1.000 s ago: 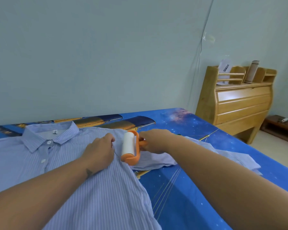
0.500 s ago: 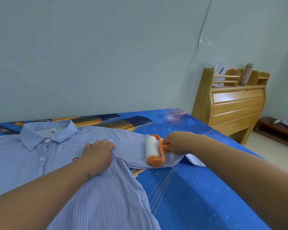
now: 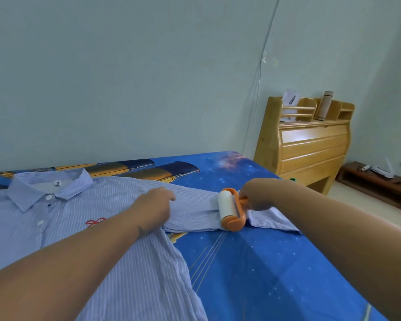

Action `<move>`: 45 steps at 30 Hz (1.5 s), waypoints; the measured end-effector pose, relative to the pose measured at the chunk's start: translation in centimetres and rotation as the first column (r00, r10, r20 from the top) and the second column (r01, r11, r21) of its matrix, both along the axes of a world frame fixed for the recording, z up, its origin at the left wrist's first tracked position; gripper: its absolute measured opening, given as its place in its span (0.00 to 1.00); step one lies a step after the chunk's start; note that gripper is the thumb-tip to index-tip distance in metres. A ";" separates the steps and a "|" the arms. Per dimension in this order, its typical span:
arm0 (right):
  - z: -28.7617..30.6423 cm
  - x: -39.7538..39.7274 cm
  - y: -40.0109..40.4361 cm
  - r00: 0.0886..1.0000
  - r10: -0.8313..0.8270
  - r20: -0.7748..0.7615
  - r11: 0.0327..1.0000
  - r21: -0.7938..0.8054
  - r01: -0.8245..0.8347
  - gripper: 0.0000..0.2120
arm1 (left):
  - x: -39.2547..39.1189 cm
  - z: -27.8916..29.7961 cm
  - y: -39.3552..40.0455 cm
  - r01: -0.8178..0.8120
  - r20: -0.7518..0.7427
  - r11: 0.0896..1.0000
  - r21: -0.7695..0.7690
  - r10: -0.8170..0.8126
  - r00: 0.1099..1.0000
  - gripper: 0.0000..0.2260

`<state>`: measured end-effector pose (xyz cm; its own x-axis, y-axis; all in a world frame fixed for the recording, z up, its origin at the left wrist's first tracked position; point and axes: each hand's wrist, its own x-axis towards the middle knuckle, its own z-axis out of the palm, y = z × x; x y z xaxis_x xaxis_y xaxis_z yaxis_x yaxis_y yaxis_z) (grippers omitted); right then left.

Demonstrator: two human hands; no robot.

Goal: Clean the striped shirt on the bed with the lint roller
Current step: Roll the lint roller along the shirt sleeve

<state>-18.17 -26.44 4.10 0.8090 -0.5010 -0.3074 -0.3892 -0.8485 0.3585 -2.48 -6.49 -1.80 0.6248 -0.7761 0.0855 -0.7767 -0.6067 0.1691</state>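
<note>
A light blue striped shirt (image 3: 83, 228) lies flat on the bed (image 3: 264, 274), collar at the upper left, one sleeve stretched out to the right. My left hand (image 3: 155, 209) presses down on the shirt at the shoulder, where the sleeve begins, its fingers bent against the cloth. My right hand (image 3: 255, 195) grips the orange handle of the lint roller (image 3: 229, 209). The roller's white drum rests on the sleeve, about halfway along it. The sleeve's cuff end shows past my right wrist.
The bed has a blue starry sheet and ends at the right, with floor beyond. A wooden headboard cabinet (image 3: 308, 144) stands against the wall at the back right, with a bottle on top. A low dark wooden shelf (image 3: 375, 186) sits at the far right.
My right hand has rolled the lint roller rightward along the sleeve, away from the shoulder. My left hand has stayed on the shoulder area. The view has shifted slightly.
</note>
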 end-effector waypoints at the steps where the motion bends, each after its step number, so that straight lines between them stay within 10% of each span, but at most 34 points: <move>1: -0.2 0.5 0.5 1.000 0.008 0.021 1.000 0.004 -0.008 0.09 | -0.8 -0.2 -1.1 0.037 -0.040 0.999 -0.020 -0.037 0.999 0.22; 7: -1.4 3.9 3.2 0.988 0.083 0.132 0.996 0.023 -0.087 0.05 | -2.4 -1.9 -3.3 -0.070 0.169 0.996 0.059 0.059 0.984 0.17; 15: -1.9 6.4 4.9 0.973 0.149 0.177 0.984 0.066 -0.163 0.11 | 1.4 -2.4 -1.4 -0.071 0.032 0.994 0.082 0.068 0.997 0.22; 29: -0.9 -5.6 -2.9 0.922 -0.166 0.349 0.940 0.339 0.041 0.11 | 0.8 -1.9 -1.4 -0.077 0.075 0.978 0.192 0.064 0.995 0.20; 37: 0.2 -8.6 -4.5 0.797 -0.420 0.434 0.842 0.513 0.165 0.02 | -2.8 -1.1 -4.4 0.115 -0.106 0.948 -0.296 -0.153 0.983 0.16; 45: -2.7 -8.2 -4.5 0.815 -0.446 0.370 0.885 0.319 0.340 0.23 | -6.8 -1.3 -5.3 0.430 0.005 0.779 -0.457 -0.481 0.876 0.09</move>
<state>-26.35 -30.90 1.35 0.6335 -0.7630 -0.1282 -0.7737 -0.6253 -0.1017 -9.25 -11.79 -3.05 0.2322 -0.8707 0.4336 -0.9052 -0.0303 0.4240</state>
